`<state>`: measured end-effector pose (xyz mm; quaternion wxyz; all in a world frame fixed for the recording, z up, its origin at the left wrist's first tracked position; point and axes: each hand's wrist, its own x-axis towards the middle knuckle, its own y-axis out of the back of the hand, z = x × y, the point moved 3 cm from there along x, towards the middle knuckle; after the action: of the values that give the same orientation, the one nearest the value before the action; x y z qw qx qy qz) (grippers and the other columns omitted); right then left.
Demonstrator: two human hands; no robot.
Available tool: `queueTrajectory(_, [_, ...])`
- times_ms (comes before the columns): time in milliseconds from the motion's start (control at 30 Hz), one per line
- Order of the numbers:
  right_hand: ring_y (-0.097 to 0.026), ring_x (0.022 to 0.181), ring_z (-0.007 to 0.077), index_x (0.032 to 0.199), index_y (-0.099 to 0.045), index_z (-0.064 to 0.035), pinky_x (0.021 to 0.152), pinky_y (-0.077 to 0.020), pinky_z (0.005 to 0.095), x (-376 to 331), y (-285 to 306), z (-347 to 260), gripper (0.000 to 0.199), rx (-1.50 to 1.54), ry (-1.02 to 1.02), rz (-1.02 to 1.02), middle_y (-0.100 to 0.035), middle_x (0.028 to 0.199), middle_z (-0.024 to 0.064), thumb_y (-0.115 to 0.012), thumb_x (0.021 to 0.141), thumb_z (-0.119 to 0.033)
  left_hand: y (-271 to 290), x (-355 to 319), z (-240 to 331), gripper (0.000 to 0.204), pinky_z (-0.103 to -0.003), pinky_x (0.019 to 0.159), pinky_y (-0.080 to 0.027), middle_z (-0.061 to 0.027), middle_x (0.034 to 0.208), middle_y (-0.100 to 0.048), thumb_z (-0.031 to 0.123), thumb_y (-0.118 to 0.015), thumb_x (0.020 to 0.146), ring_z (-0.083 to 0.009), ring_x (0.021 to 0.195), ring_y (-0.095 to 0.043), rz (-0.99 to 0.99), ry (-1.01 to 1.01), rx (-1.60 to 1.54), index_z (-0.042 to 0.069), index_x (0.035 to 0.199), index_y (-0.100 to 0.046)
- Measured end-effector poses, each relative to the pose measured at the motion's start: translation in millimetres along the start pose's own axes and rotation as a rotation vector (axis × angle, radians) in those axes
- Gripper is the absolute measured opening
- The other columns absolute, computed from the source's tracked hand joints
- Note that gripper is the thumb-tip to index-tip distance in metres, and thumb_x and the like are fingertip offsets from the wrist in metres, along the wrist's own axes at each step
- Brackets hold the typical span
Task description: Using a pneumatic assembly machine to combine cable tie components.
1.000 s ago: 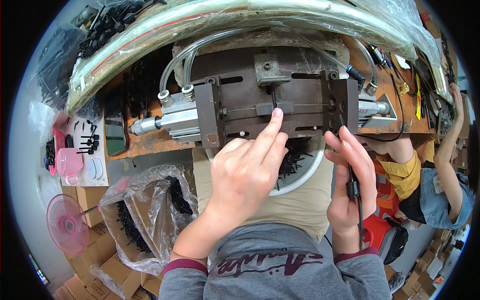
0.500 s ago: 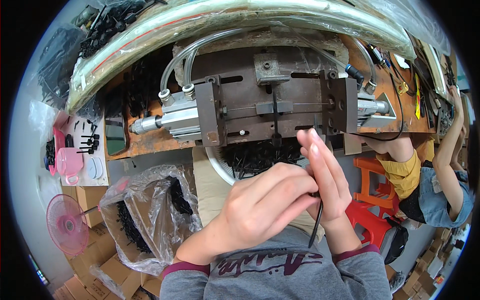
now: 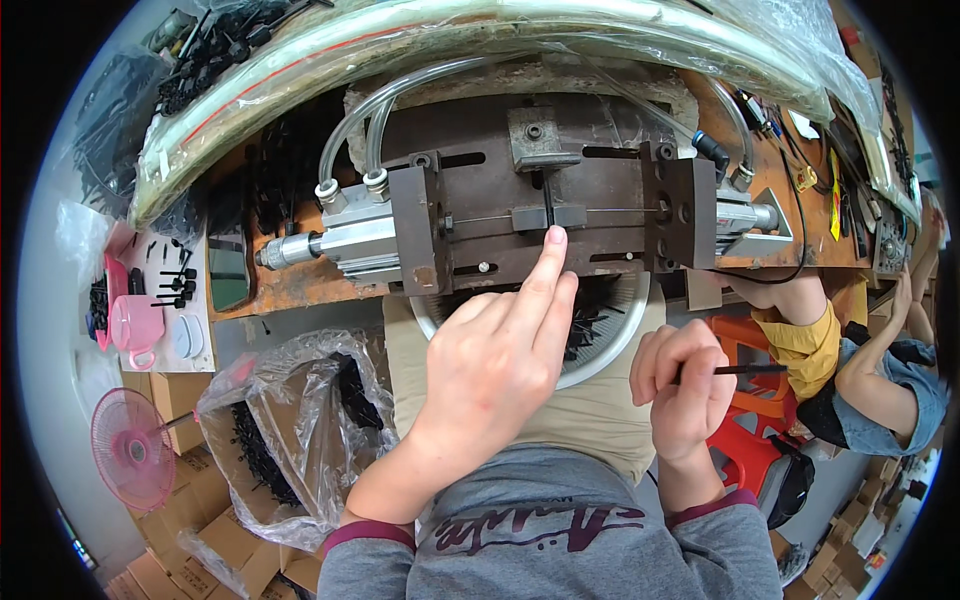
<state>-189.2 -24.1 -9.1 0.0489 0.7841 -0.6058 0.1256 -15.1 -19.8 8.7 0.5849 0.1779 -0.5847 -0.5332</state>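
My left hand [image 3: 495,355] reaches over the front of a dark metal fixture [image 3: 600,245], palm down. Its index finger is stretched out, and its tip lies at a thin black rod [image 3: 548,195] standing between two small grey clamp blocks [image 3: 571,216]. The fingers cover the rod's near end; my left thumb is hidden. To the right, lower down, my right hand [image 3: 685,385] is closed around another thin black rod [image 3: 750,369], which sticks out to the right. Below the fixture, partly behind my left hand, is a white round basket [image 3: 632,335] with black parts [image 3: 590,335].
Air cylinders [image 3: 360,237] with clear hoses [image 3: 345,120] flank the fixture. A plastic-lined carton [image 3: 300,430] of black parts stands at left, near a pink fan [image 3: 133,448] and pink cup [image 3: 137,322]. At right are red stools [image 3: 735,440] and a seated person [image 3: 890,380].
My hands were together over a black rod and have parted. The left moved up and left to the fixture; the right moved lower and right, keeping a rod, now turned sideways.
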Motion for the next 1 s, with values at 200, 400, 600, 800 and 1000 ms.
queueTrajectory(200, [-0.044,0.052,0.0112,0.075,-0.045,-0.0030,0.050,-0.0331,0.0244,-2,1,-2,0.055,0.195,-0.173,-0.051,-0.048,0.057,0.0056,-0.026,0.107,-0.044,-1,3,-7,0.025,-0.025,0.056,-0.047,-0.0147,0.125,-0.066,0.004,-0.068,0.072,-0.0113,0.053,-0.055,-0.003,-0.001,-0.020,-0.001,0.097,-0.072])
queueTrajectory(400, [-0.044,0.053,0.0114,0.082,-0.043,-0.0036,0.052,-0.0371,0.0242,4,-4,-15,0.045,0.037,-0.199,-0.006,-0.051,0.063,0.0079,-0.026,0.108,-0.036,-1,2,-10,0.023,-0.024,0.054,-0.046,-0.0139,0.123,-0.067,0.006,-0.069,0.073,-0.0107,0.052,-0.056,-0.015,0.007,-0.022,0.000,0.096,-0.072])
queueTrajectory(600, [-0.062,0.088,0.0226,0.100,-0.054,0.0043,0.073,-0.0498,0.0296,8,-6,-4,0.047,0.101,-0.150,0.021,-0.063,0.103,0.0229,-0.025,0.108,-0.031,11,-5,-1,0.026,-0.026,0.052,-0.046,-0.0090,0.111,-0.071,0.014,-0.079,0.073,-0.0157,0.066,-0.066,0.148,-0.025,-0.197,0.005,0.096,-0.072])
queueTrajectory(800, [-0.049,0.130,0.0310,0.130,-0.052,0.0101,0.106,-0.0399,0.0400,12,-31,0,0.059,0.289,-0.247,-0.253,-0.050,0.140,0.0248,-0.020,0.108,-0.034,24,-8,22,0.031,-0.029,0.065,-0.057,-0.0121,0.100,-0.071,0.008,-0.079,0.070,-0.0222,0.081,-0.071,0.102,-0.174,-0.451,0.003,0.099,-0.072])
queueTrajectory(1000, [-0.054,0.122,0.0284,0.141,-0.037,0.0060,0.103,-0.0407,0.0390,11,-39,2,0.057,0.303,-0.296,-0.140,-0.048,0.140,0.0217,-0.029,0.106,-0.038,25,-13,11,0.031,-0.031,0.066,-0.057,-0.0123,0.101,-0.070,0.005,-0.079,0.068,-0.0256,0.080,-0.070,0.112,0.010,-0.481,0.000,0.098,-0.072])
